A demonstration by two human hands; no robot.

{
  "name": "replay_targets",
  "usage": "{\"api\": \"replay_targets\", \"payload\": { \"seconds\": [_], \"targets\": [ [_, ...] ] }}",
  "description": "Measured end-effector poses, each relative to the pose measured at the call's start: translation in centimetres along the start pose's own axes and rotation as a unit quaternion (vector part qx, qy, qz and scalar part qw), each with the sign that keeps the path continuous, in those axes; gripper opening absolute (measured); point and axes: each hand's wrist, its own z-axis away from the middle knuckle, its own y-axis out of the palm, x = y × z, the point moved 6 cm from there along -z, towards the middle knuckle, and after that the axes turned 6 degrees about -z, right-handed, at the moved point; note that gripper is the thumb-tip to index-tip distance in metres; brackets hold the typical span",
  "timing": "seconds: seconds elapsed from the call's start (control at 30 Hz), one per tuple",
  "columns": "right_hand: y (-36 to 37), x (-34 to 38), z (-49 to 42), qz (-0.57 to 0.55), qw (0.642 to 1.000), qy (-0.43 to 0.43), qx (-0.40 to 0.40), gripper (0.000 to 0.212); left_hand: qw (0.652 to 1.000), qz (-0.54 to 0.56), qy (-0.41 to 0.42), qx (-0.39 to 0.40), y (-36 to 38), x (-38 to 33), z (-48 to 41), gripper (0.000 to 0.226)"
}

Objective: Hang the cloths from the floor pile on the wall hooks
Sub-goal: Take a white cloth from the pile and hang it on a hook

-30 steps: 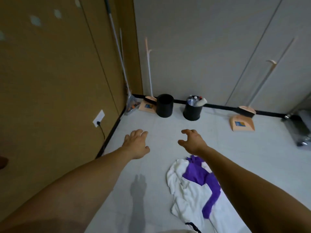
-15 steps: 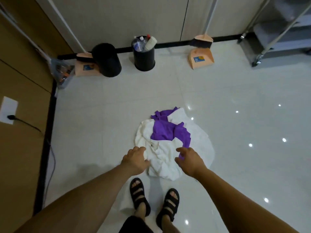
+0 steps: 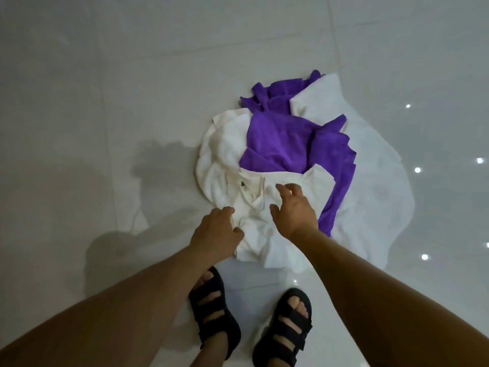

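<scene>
A pile of cloths lies on the pale tiled floor straight below me: crumpled white cloth [image 3: 225,168] underneath and around, with purple cloth [image 3: 277,144] draped over its middle and right side. My left hand [image 3: 215,231] is at the pile's near left edge, fingers curled against the white cloth; a firm grip cannot be told. Over the near middle of the white cloth my right hand [image 3: 293,210] hovers with fingers spread and relaxed. No wall hooks are in view.
My two feet in black strap sandals [image 3: 215,308] stand just behind the pile. Glossy tiled floor [image 3: 105,102] stretches around on every side, with ceiling-light reflections at the right.
The view has dropped from the wall and bins to straight down at the pile. Both hands have come lower and closer to the white cloth.
</scene>
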Motion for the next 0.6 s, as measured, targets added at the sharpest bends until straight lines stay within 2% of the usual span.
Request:
{"api": "replay_targets", "payload": {
  "seconds": [0.17, 0.37, 0.6],
  "targets": [
    [2.4, -0.3, -5.9, 0.066, 0.997, -0.029, -0.017, 0.042, 0.999, 0.034, 0.018, -0.014, 1.8, 0.0, -4.2, 0.058],
    [1.9, -0.6, -5.1, 0.133, 0.987, -0.073, -0.048, 0.022, 0.999, 0.046, 0.005, 0.013, 1.5, 1.0, -2.8, 0.057],
    [-2.5, 2.3, -2.5, 0.107, 0.985, -0.126, -0.047, 0.030, 0.996, 0.076, 0.007, 0.038, -2.3, -0.3, 1.1, 0.057]
  ]
}}
